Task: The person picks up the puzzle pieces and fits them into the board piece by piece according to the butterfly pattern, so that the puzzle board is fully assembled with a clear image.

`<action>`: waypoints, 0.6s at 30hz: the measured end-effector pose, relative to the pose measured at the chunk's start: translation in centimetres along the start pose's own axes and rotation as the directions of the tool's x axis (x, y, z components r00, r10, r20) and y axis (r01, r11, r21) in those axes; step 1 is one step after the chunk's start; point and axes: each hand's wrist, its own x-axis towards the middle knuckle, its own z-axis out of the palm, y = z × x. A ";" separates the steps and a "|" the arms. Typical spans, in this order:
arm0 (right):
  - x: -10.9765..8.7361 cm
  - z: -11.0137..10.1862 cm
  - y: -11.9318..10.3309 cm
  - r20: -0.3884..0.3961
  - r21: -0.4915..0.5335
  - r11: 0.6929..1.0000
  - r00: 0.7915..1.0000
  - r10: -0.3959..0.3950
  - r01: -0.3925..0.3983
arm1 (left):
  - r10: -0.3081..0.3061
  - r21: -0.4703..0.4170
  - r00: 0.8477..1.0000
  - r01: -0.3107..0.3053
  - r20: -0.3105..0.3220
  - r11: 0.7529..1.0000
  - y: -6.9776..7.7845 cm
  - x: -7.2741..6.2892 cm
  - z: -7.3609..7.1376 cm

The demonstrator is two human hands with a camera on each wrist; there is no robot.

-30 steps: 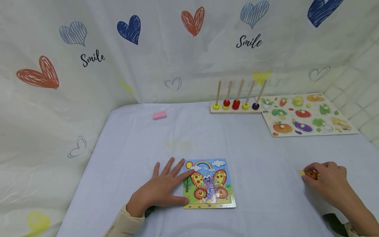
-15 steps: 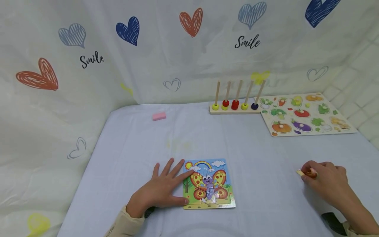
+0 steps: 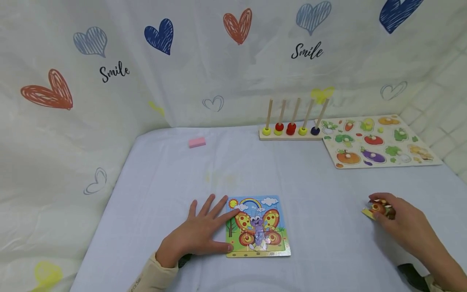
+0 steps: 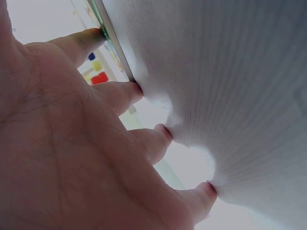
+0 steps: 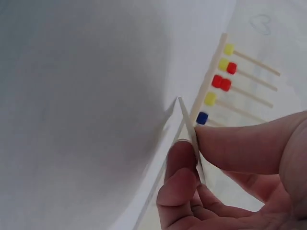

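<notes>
A square butterfly jigsaw puzzle [image 3: 257, 215] lies in its shallow frame near the front middle of the table. My left hand [image 3: 195, 236] rests at its left side with straight, spread fingers; the thumb and index finger lie over the frame's left edge. In the left wrist view, other fingertips [image 4: 207, 191] press on the cloth. Well to the right, my right hand [image 3: 406, 223] pinches a jigsaw piece [image 3: 369, 212], printed with an orange swirl and a yellow edge. Seen edge-on in the right wrist view, the thin piece [image 5: 187, 117] sits between thumb and fingers, partly hidden by them.
At the back stands a wooden peg counter [image 3: 292, 137] with red, yellow and blue beads. Beside it, a vegetable peg puzzle board [image 3: 390, 147] reaches towards the right edge. A pink block [image 3: 197, 142] lies at the back left. Behind the white tablecloth [image 3: 164, 174] hangs a heart-printed curtain [image 3: 189, 81].
The piece in my right hand has turned, and more of its printed face shows. The right fingers have shifted their grip slightly. My left hand and the butterfly puzzle have stayed put.
</notes>
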 end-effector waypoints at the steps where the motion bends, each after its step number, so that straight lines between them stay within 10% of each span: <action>1: -0.2 0.0 -0.3 -0.020 0.026 1.000 1.000 -0.015 0.016 | -0.001 0.003 1.000 0.001 0.000 1.000 0.0 0.0 0.0; 5: -0.8 0.3 -1.9 -0.052 0.128 0.988 0.995 -0.083 0.089 | -0.013 0.013 1.000 0.013 0.006 1.000 0.1 0.1 0.0; 18: -1.4 1.3 -9.6 0.217 0.414 0.890 0.928 -0.301 0.192 | -0.009 -0.004 1.000 0.009 0.009 1.000 0.2 0.1 -0.1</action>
